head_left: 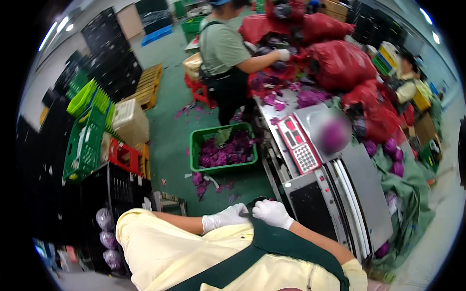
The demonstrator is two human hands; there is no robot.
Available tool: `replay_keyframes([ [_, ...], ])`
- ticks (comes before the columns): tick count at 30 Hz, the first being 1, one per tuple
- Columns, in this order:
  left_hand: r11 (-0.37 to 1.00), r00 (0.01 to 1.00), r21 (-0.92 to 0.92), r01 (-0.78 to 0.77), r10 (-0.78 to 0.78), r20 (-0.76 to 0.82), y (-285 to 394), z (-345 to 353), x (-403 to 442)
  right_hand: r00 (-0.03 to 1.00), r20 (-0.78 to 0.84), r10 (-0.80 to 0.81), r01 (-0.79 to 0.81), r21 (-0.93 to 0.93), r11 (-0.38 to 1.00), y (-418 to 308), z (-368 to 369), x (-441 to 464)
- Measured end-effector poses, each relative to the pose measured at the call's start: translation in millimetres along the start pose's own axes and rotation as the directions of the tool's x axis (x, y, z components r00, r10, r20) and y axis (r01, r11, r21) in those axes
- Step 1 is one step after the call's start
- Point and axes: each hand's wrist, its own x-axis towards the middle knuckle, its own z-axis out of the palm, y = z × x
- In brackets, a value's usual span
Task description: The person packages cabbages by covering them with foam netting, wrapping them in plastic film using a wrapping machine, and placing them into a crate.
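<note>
Both my hands wear white gloves and meet in front of my body at the edge of my dark green apron (276, 237). My left hand (225, 218) has its fingers curled at a dark, bunched piece of the apron; its fingertips are partly hidden. Beside it, my right hand (273, 213) is closed in a fist on the same dark material. Just to the right lies a metal wrapping machine (310, 199). On the scale (301, 145) behind it, a purple cabbage (334, 133) looks blurred.
A green crate (225, 167) of purple leaves stands on the floor ahead. Beyond it a co-worker (223, 48) handles cabbage by red sacks (342, 63). Another person (405, 82) is at far right. Black crates (109, 194) with wrapped cabbages (109, 240) stand left.
</note>
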Motion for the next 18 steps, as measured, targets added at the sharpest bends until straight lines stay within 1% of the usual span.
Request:
replay_keyframes([
  [1,0.952,0.990,0.305,-0.034,0.075,-0.123,0,12,-2,1.000,0.004,-0.022,0.022,-0.015,1.000,0,1,0],
  [2,0.887,0.987,0.461,0.009,0.066,-0.145,17,17,-9,0.999,0.005,-0.037,0.037,-0.035,0.999,-2,3,1],
  [4,0.943,0.989,0.324,0.082,-0.037,-0.144,22,24,-6,1.000,-0.009,-0.020,0.020,-0.051,0.998,-11,2,4],
  [5,0.924,0.934,0.374,0.082,0.060,-0.352,17,36,-8,0.995,-0.078,-0.063,0.055,-0.106,0.993,-9,7,1],
  [6,0.841,0.911,0.540,-0.020,0.237,-0.336,14,34,-3,0.992,-0.107,-0.070,0.055,-0.135,0.989,-9,9,-1],
  [8,0.641,0.862,0.762,-0.091,0.434,-0.263,10,24,-12,0.986,-0.145,-0.082,0.066,-0.113,0.991,-14,16,-2],
  [9,0.607,0.889,0.789,-0.096,0.408,-0.206,-6,23,-20,0.985,-0.110,-0.131,0.124,-0.062,0.990,-17,14,-1],
  [10,0.568,0.914,0.816,-0.107,0.379,-0.144,-21,21,-26,0.987,-0.120,-0.108,0.101,-0.061,0.993,-19,11,0],
  [11,0.576,0.969,0.810,-0.110,0.242,-0.041,-21,13,-31,0.983,-0.120,-0.139,0.136,-0.032,0.990,-21,9,2],
  [12,0.567,0.972,0.815,-0.118,0.235,-0.023,-27,5,-31,0.977,-0.119,-0.175,0.176,0.001,0.984,-25,10,2],
  [13,0.887,0.984,0.432,-0.162,0.113,0.135,-38,-3,-26,0.984,-0.060,-0.169,0.170,0.017,0.985,-25,16,1],
  [14,0.997,0.945,-0.050,-0.067,0.079,0.318,-50,-14,-19,0.984,-0.061,-0.170,0.171,0.018,0.985,-23,21,-1],
  [15,0.987,0.890,-0.154,0.041,0.034,0.454,-71,-32,-3,0.989,-0.034,-0.147,0.147,0.012,0.989,-20,26,-3],
  [16,0.945,0.901,-0.264,0.193,-0.065,0.428,-81,-41,1,0.993,-0.007,-0.120,0.120,0.003,0.993,-17,28,-4],
  [17,0.866,0.903,-0.381,0.324,-0.162,0.398,-91,-50,7,0.994,-0.011,-0.109,0.109,-0.001,0.994,-17,26,-4],
  [18,0.727,0.904,-0.539,0.425,-0.367,0.218,-99,-49,1,0.993,-0.021,-0.120,0.120,0.010,0.993,-17,24,-3],
])
